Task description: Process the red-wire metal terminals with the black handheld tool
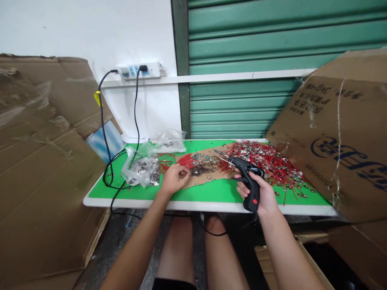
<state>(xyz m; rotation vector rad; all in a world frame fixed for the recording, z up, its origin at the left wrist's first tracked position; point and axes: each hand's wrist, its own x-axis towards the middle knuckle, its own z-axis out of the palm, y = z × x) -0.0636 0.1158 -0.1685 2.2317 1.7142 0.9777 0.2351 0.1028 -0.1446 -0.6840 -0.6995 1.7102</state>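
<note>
My right hand (260, 192) is wrapped round the handle of a black pistol-shaped soldering gun (248, 177), whose thin metal tip and bent feed tube point left over the work. Its tip is above a cardboard strip (217, 177) with dark scorch marks. On that strip lie a row of red wires (186, 160) and small shiny metal parts (203, 159). My left hand (175, 179) rests at the strip's left end with thumb and finger pinched together; what is between them is too small to make out.
A big heap of red wires with metal ends (266, 161) covers the table's right side. Clear plastic bags of metal parts (145, 169) are at left. Black cables (104, 121) run from a power strip (140, 70). Large cardboard boxes (39, 169) flank both sides.
</note>
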